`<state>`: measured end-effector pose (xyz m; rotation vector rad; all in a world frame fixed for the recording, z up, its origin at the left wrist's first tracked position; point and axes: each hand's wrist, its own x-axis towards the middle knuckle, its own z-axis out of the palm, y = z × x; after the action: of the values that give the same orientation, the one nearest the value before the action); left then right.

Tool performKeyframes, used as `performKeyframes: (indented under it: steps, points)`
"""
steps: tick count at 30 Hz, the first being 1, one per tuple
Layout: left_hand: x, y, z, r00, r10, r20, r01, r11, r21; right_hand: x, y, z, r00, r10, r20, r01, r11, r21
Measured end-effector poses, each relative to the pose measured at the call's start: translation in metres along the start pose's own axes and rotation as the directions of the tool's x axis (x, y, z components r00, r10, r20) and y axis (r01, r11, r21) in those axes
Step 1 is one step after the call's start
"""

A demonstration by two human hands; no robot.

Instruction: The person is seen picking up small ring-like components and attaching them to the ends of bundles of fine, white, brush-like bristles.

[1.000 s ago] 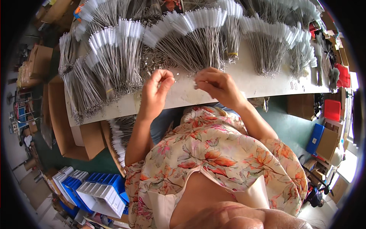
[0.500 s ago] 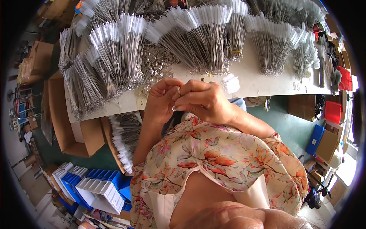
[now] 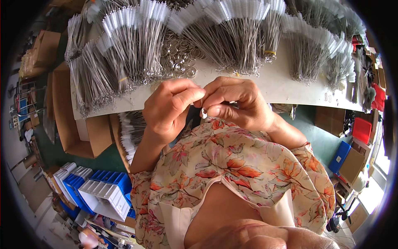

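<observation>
Both of my hands meet at the table's front edge, fingertips nearly touching. My left hand (image 3: 168, 108) is closed in a pinch on what looks like a thin metal ring (image 3: 202, 101), seen nearly edge-on. My right hand (image 3: 238, 101) is pinched too, and a small shiny metal piece (image 3: 204, 112) pokes out below its thumb and forefinger. The fingers cover most of what they hold. Just beyond the hands lies a heap of loose metal rings (image 3: 179, 62). Wire-handled brushes with white bristles (image 3: 244, 41) are stacked beyond and to the right of it.
More brush bundles (image 3: 124, 45) lie at the left of the white table (image 3: 286, 92). An open cardboard box (image 3: 76, 137) stands below its left end, beside more brushes (image 3: 130, 137). Blue and white plastic bins (image 3: 103, 193) are at lower left. A red bin (image 3: 362, 130) stands at right.
Both hands have come a little nearer and look larger, the left one turned with its back more in view. The white bristle head beside the right hand no longer shows. The view has shifted slightly.
</observation>
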<state>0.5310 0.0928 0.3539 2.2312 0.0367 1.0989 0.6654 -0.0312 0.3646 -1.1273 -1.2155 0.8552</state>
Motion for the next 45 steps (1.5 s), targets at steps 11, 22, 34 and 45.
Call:
performKeyframes:
  steps: [11, 22, 34, 45]
  points:
    - [-0.015, -0.009, 0.003, 0.717, -0.535, 0.448, 0.610, 0.170, -0.774, -0.009, 0.016, 0.012, 0.939, -0.330, -0.091, 0.289, 0.906, -0.309]
    - [-0.003, -0.011, -0.017, 0.649, -0.514, 0.561, 0.743, 0.271, -0.612, 0.000, 0.022, -0.008, 0.753, -0.546, 0.367, 0.579, 0.285, -0.764]
    - [-0.007, 0.008, -0.014, 0.944, -0.331, 0.003, 0.317, 0.902, -0.293, 0.008, 0.003, 0.007, 0.964, 0.203, -0.170, -0.167, 0.965, 0.201]
    - [-0.009, -0.004, -0.008, 0.983, -0.180, -0.038, 0.174, 0.977, -0.121, 0.014, 0.011, 0.012, 0.926, 0.373, -0.064, -0.308, 0.840, 0.447]
